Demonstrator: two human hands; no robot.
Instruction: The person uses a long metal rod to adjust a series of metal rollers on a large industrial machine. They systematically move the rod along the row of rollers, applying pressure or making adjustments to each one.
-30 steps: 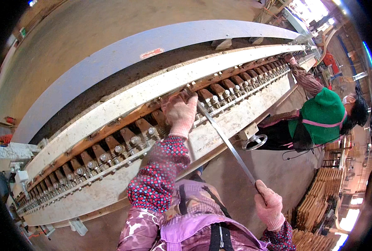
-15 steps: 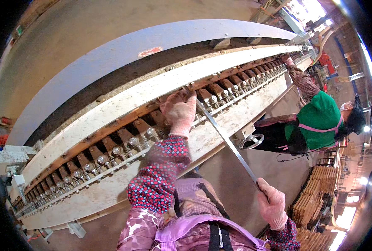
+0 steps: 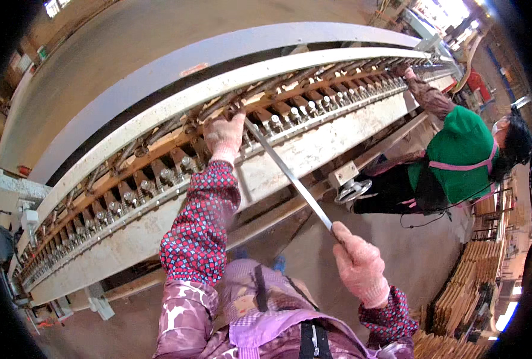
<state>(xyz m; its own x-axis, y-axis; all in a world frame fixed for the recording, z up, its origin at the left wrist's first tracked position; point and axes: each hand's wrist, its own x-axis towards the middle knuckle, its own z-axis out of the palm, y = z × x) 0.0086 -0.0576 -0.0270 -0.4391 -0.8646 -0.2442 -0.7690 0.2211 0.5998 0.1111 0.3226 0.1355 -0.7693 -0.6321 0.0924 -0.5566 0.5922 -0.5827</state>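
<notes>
My right hand (image 3: 361,263), in a pink glove, is closed around the near end of a long flat metal bar (image 3: 296,182). The bar slants up and left across the long machine (image 3: 290,155) to its row of bolts and springs. At the bar's far end my left hand (image 3: 224,136), gloved too, reaches into the row with its fingers curled. Whatever those fingertips grip is hidden. Along the row runs a wooden strip (image 3: 305,88), just beside the left hand. Brown metal tabs with shiny bolts (image 3: 167,173) line the strip's near side.
Beyond the row curve a white beam (image 3: 158,112) and a grey-blue panel (image 3: 122,88). A handwheel (image 3: 354,190) sticks out of the machine's near side. At right a co-worker in a green top (image 3: 460,143) reaches to the machine. Stacked wooden slats (image 3: 466,281) stand lower right.
My view has shifted. Both hands and the bar now appear further left, the right hand also higher. A wider gap shows between the white beam and the wooden strip, with dark parts inside.
</notes>
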